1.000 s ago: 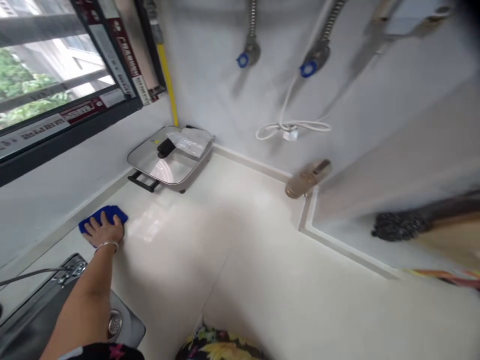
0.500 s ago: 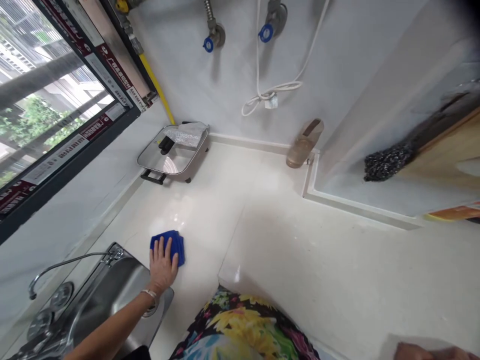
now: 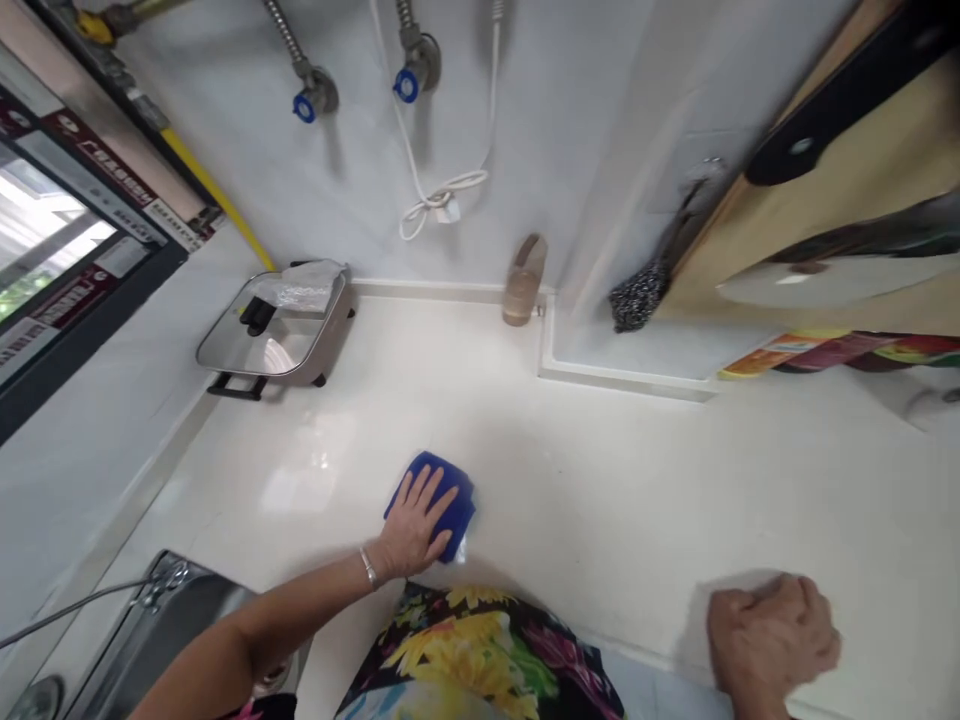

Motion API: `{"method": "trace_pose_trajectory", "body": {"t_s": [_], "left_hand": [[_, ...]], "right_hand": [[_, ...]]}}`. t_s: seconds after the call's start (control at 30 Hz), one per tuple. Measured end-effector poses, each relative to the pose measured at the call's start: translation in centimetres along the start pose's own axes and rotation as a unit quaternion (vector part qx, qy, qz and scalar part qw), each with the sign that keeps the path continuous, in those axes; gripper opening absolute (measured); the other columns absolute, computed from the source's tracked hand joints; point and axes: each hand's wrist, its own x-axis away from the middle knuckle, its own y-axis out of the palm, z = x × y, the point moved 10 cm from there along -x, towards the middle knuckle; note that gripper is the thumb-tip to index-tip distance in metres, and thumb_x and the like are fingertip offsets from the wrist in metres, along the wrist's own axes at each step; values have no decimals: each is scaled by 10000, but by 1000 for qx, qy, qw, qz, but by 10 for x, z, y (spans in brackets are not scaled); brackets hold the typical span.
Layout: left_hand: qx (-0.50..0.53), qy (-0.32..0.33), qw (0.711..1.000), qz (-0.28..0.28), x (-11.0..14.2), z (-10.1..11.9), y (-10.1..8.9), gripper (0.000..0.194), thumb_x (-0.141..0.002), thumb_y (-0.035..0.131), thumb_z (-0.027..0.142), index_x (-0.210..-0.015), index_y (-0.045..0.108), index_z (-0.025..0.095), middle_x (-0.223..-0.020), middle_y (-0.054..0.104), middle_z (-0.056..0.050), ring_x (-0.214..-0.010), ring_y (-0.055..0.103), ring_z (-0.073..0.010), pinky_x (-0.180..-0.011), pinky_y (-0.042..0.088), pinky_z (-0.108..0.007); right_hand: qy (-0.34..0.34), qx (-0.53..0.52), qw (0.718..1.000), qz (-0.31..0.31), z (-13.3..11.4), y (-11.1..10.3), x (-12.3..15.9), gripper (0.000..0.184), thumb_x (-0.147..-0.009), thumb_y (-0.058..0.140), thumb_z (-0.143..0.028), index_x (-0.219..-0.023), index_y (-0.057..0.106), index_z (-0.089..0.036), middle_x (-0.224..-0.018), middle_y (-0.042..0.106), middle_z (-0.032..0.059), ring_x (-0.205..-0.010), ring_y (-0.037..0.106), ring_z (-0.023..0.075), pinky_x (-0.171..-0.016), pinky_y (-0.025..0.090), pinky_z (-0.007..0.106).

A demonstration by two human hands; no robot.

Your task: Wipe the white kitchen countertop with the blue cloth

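My left hand (image 3: 413,527) lies flat on a folded blue cloth (image 3: 457,518), fingers spread, pressing it against the white countertop (image 3: 600,490) near its inner corner. Part of the cloth is covered by the palm and fingers. Further right, close to the front edge, my right hand (image 3: 776,635) rests on the counter as a closed fist. Nothing shows sticking out of its curled fingers.
A lidded electric pan (image 3: 266,325) stands at the back left. The steel sink (image 3: 187,620) is at lower left. A clear brown container (image 3: 523,283) sits by the wall corner. At right are a metal scrubber (image 3: 639,297) and a cutting board (image 3: 750,225) with a black-handled knife (image 3: 810,130).
My left hand has slid the blue cloth rightward from beside the sink to the middle of the counter. The view has turned right, bringing my right fist fully into sight.
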Motion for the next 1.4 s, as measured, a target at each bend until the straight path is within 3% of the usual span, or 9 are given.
{"method": "trace_pose_trajectory", "body": {"t_s": [0.2, 0.33, 0.6, 0.87, 1.0, 1.1, 1.23, 1.4], "left_hand": [[28, 73, 997, 24, -108, 14, -3, 701, -915, 524, 456, -1565, 340, 269, -1664, 222, -114, -1545, 126, -355, -1227, 173, -620], [32, 77, 995, 53, -172, 6, -9, 643, -938, 494, 444, -1543, 386, 256, -1645, 280, -115, -1540, 163, -336, -1236, 168, -591], [20, -56, 988, 144, -281, -43, -23, 597, -957, 450, 419, -1525, 428, 235, -1610, 358, -123, -1524, 218, -337, -1238, 154, -576], [16, -188, 970, 151, -358, -68, -23, 616, -964, 417, 446, -1527, 428, 196, -1614, 339, -155, -1518, 213, -369, -1229, 126, -599], [17, -200, 968, 148, -369, -68, -28, 615, -969, 409, 443, -1526, 428, 183, -1618, 325, -171, -1519, 205, -380, -1228, 107, -606], [18, -184, 973, 139, -358, -62, -29, 617, -974, 399, 440, -1534, 412, 181, -1623, 317, -165, -1519, 207, -380, -1227, 113, -607], [-3, -144, 979, 143, -318, -42, -25, 620, -978, 398, 429, -1540, 396, 167, -1624, 310, -175, -1521, 200, -382, -1221, 127, -615], [-26, -53, 987, 151, -241, 5, -12, 601, -980, 417, 419, -1526, 420, 168, -1613, 329, -181, -1517, 217, -380, -1215, 170, -612]], "right_hand": [[3, 23, 999, 35, -3, -3, -2, 720, -692, 477, -264, -1396, 469, -116, -1396, 508, 236, -1307, 472, 411, -1043, 390, 669], [-1, 37, 999, 33, -4, -1, -5, 700, -698, 475, -267, -1380, 477, -108, -1381, 524, 233, -1280, 499, 394, -1046, 407, 630], [10, 34, 999, 42, -4, -1, -5, 647, -787, 442, -289, -1405, 479, -102, -1447, 498, 230, -1316, 503, 405, -1110, 385, 628], [20, 49, 998, 20, -5, 7, -9, 649, -807, 403, -286, -1418, 448, -71, -1428, 489, 248, -1352, 455, 392, -1116, 368, 604], [19, 47, 998, 47, -6, 8, -8, 615, -837, 374, -268, -1407, 448, -48, -1431, 490, 248, -1360, 446, 365, -1141, 336, 578], [19, 51, 997, 57, -6, 8, -8, 586, -857, 369, -245, -1398, 454, -37, -1426, 498, 253, -1368, 438, 347, -1151, 323, 564], [20, 49, 997, 59, -3, 9, -8, 571, -861, 380, -217, -1400, 455, -42, -1426, 502, 247, -1383, 418, 329, -1155, 314, 554], [25, 50, 997, 57, 1, 11, -8, 567, -865, 393, -199, -1404, 452, -36, -1435, 498, 241, -1397, 401, 324, -1171, 298, 546]]}}
